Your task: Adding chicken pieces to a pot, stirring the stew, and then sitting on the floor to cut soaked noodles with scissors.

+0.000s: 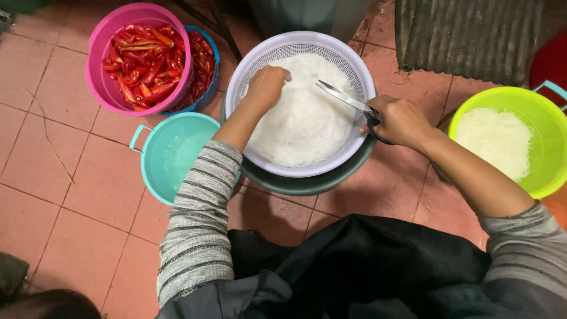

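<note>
White noodles (pixel 304 121) heaped in colander (pixel 255 56) (scissors (pixel 345 97) over them)

Pink basket (pixel 97 80) of red chillies (pixel 144 62), teal bucket (pixel 168 155), green basin (pixel 546 127).

scissors (pixel 345 97) in right hand (pixel 401 120) over noodle colander (pixel 248 71)

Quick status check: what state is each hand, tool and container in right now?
left hand: closed on noodles in white colander
right hand: gripping scissors, blades open
noodles: heaped
pink bucket: full of red chillies
teal bucket: holds water
green bucket: partly filled with noodles
</note>
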